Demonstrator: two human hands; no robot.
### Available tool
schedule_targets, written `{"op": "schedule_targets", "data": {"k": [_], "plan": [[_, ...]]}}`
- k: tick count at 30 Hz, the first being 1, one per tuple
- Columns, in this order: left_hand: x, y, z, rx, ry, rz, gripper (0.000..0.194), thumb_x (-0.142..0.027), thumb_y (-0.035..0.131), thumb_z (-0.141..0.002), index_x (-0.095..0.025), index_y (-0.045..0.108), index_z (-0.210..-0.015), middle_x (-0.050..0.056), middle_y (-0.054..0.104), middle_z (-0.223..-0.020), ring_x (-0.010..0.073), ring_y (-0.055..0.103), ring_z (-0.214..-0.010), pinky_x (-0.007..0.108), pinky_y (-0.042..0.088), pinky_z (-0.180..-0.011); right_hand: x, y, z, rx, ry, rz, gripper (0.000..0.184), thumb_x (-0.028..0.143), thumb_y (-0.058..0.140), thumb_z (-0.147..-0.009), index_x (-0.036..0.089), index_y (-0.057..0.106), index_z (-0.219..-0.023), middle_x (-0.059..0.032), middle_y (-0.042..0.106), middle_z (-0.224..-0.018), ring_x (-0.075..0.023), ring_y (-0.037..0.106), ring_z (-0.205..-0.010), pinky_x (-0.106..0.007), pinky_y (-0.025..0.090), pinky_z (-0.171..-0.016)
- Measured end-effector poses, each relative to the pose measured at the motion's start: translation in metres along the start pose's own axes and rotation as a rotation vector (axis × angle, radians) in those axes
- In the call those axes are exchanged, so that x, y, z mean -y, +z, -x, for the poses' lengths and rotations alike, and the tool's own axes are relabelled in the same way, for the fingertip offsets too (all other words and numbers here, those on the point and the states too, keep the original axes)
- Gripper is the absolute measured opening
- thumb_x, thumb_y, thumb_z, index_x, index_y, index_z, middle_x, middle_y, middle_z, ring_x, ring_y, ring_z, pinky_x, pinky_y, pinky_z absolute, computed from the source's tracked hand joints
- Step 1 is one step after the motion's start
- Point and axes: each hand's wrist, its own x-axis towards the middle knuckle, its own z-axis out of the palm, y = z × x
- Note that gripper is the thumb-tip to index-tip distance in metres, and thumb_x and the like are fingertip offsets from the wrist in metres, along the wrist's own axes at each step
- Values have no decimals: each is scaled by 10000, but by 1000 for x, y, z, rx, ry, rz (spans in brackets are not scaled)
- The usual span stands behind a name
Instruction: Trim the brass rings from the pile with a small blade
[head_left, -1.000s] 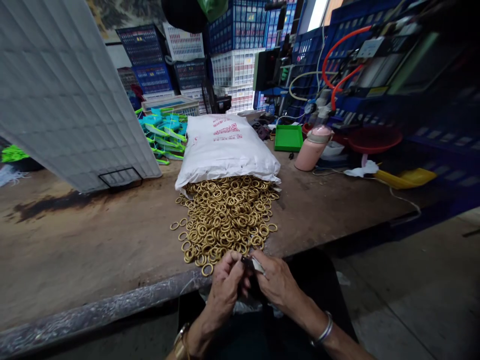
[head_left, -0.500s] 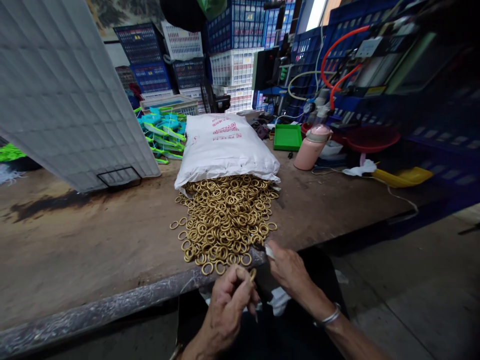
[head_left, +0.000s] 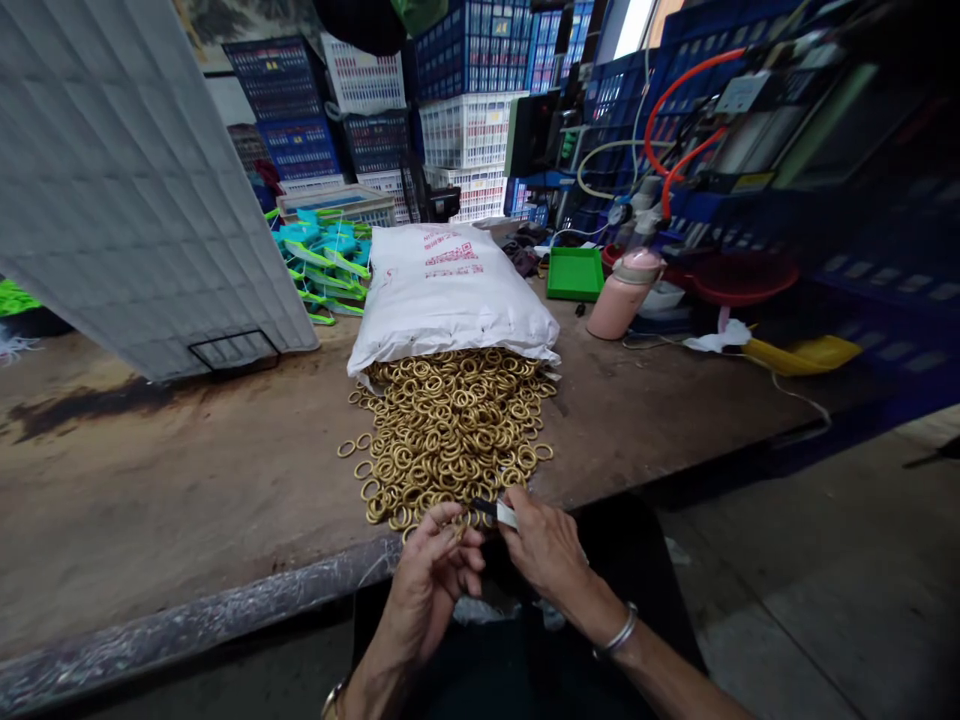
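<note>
So the gold rings (head_left: 450,440) sit in a loose heap spilling from the near end of the white sack (head_left: 465,290), pretty much reaching the near edge of the table (head_left: 195,470). A few strays lie apart on the left.

Right hand (head_left: 551,550) has a firm hold on a small black-and-white tool (head_left: 508,515), white part in the grip, dark end pointing left. Left hand (head_left: 429,575) is palm-up-ish with the fingers half curled, narrow at the tips. There's a brassy bit by those fingertips, but I can't tell if it's a pinched ring or just the heap behind.

My take: let the left hand do the presenting, holding one ring lightly by its rim, and the right do the fine work. Keep the left fingertips off the tool's dark end. I'd also work slightly nearer than the heap, so nothing snags, and watch the rings by the edge; a careless sleeve could knock them off.
</note>
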Motion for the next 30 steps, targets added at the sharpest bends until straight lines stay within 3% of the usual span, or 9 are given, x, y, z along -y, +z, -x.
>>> {"op": "schedule_targets", "data": {"k": [3, 7, 13, 16, 18, 20, 23, 26, 30], "plan": [[0, 0, -1, 27, -59, 59, 230, -248, 616, -703, -134, 547, -891, 49, 577, -782, 119, 531, -626, 207, 417, -480, 1, 0, -4, 18, 9, 54, 101, 159, 420, -790, 194, 471, -870, -25, 630, -725, -163, 589, -657, -262, 215, -526], [3, 0, -3, -26, -111, 56, 202, -310, 636, -690, -129, 545, -705, 24, 555, -746, 101, 513, -608, 182, 386, -454, 0, 4, -6, 26, 10, 72, 99, 165, 420, -789, 190, 471, -871, -29, 626, -707, -161, 580, -629, -260, 208, -520], [15, 1, -13, -53, 6, -259, 278, -404, 627, -674, -165, 516, -761, -28, 513, -616, 62, 420, -441, 140, 277, -342, -7, 2, -9, 6, 37, -15, 108, 154, 426, -766, 188, 499, -837, -14, 593, -635, -139, 531, -569, -245, 186, -501], [20, 1, -18, -98, 160, -528, 235, -347, 604, -702, -169, 552, -847, -52, 478, -548, 58, 368, -403, 157, 282, -368, -8, -4, -14, 26, 79, -170, 104, 167, 397, -769, 185, 489, -723, 4, 540, -582, -114, 470, -527, -229, 204, -494], [22, 2, -20, -91, 294, -701, 201, -288, 589, -720, -173, 596, -884, -37, 503, -554, 81, 416, -453, 185, 346, -447, -9, -6, -16, 39, 115, -307, 140, 190, 386, -766, 188, 459, -646, 22, 493, -550, -101, 423, -507, -216, 226, -490], [21, 4, -21, -34, 418, -807, 218, -248, 580, -727, -186, 630, -930, 22, 602, -692, 138, 525, -620, 237, 418, -614, -10, -6, -17, 50, 129, -439, 155, 209, 390, -751, 190, 439, -606, 33, 464, -544, -96, 397, -511, -207, 251, -494], [18, 7, -23, 64, 495, -847, 230, -215, 580, -724, -202, 654, -942, 89, 643, -935, 217, 553, -881, 317, 387, -833, -12, -3, -15, 84, 128, -619, 142, 221, 406, -723, 183, 449, -593, 41, 450, -550, -92, 391, -528, -201, 280, -502], [16, 8, -25, 97, 509, -882, 186, -206, 576, -727, -213, 667, -888, 86, 654, -892, 218, 565, -855, 316, 396, -815, -12, -2, -11, 156, 170, -831, 149, 270, 436, -721, 179, 458, -605, 63, 410, -525, -77, 362, -492, -186, 274, -460], [15, 9, -27, 74, 493, -904, 121, -229, 548, -752, -201, 644, -820, 46, 643, -755, 172, 563, -701, 261, 414, -683, -7, -5, -6, 320, 288, -1094, 237, 380, 426, -757, 197, 405, -607, 99, 284, -459, -51, 222, -369, -180, 174, -353]]}}
